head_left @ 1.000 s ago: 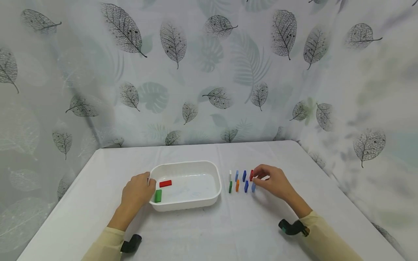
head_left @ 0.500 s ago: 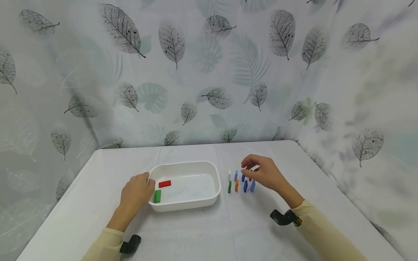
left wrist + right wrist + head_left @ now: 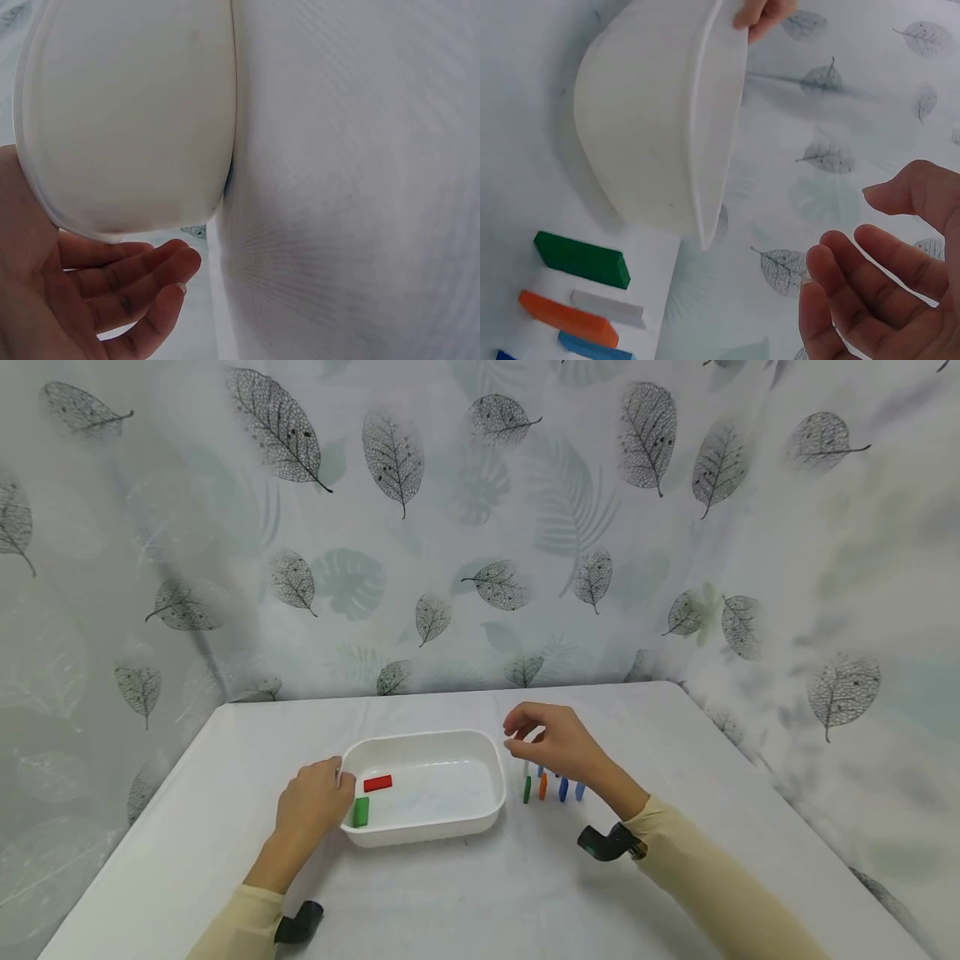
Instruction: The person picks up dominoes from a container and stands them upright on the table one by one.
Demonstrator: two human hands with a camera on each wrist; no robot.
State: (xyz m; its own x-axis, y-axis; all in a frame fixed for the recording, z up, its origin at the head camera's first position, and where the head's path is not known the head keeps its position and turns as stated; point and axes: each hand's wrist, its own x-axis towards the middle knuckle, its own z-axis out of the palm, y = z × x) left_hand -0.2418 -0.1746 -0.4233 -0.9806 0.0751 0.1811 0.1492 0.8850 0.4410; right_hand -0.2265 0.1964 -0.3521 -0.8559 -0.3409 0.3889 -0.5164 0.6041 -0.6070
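Note:
My left hand [image 3: 313, 802] grips the left rim of a white plastic basin [image 3: 427, 836], thumb over the edge and the other fingers outside, below the rim in the left wrist view. A red block [image 3: 377, 783] and a green block [image 3: 361, 812] lie inside at the left. Over the standing blocks to the right of the basin hovers my right hand [image 3: 558, 743], holding nothing, its fingers relaxed and thumb apart. Dark green [image 3: 581, 259], orange [image 3: 568, 319], white [image 3: 607, 308] and light blue [image 3: 595, 348] blocks show below it. The hand hides part of the back row.
A blue block [image 3: 563, 789] and another light blue block [image 3: 580, 791] end the front row at the right. White cloth covers the table [image 3: 450, 902]. A leaf-patterned curtain [image 3: 465, 527] rises behind and along both sides.
My right hand has moved left from the right end of the block rows, rising over the blocks toward the basin. My left hand has stayed at the rim.

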